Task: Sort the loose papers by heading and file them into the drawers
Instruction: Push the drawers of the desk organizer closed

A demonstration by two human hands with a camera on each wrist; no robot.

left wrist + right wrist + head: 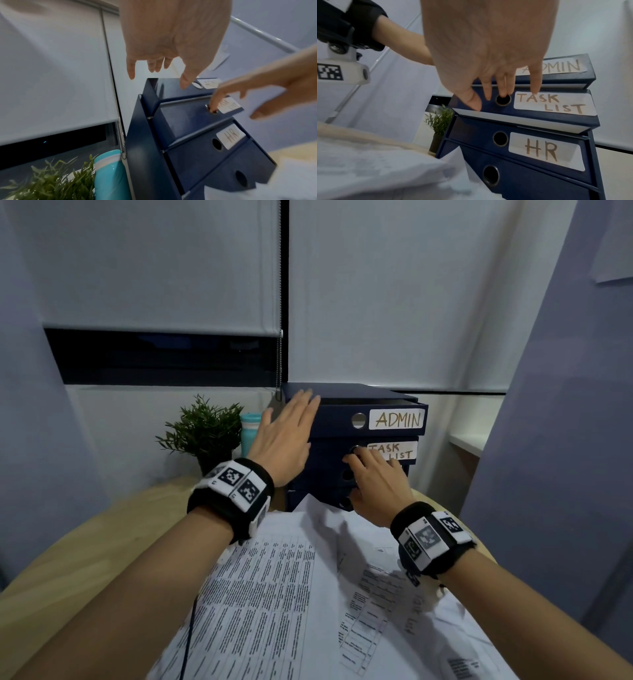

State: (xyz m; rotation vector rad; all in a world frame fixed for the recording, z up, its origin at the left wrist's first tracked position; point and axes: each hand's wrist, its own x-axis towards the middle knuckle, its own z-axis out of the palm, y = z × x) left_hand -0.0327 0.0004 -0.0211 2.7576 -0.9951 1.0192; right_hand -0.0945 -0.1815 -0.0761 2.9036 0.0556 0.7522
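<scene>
A dark blue drawer unit (pixel 337 428) stands at the back of the table, with drawers labelled ADMIN (pixel 397 419), TASK LIST (pixel 539 108) and HR (pixel 544 150). My left hand (pixel 289 429) lies flat, fingers straight, against the unit's upper left corner. My right hand (pixel 375 475) reaches to the TASK LIST drawer with one fingertip (pixel 504 93) in its round pull hole (pixel 503 101); the thumb stays apart from it. The TASK LIST drawer juts out slightly from the stack. Loose printed papers (pixel 274 594) lie spread under both forearms.
A small green plant (pixel 205 426) and a teal bottle (pixel 250 433) stand left of the drawer unit. The round wooden table (pixel 120 525) shows at the left. A blind chain (pixel 279 361) hangs just behind the unit. Walls close in on both sides.
</scene>
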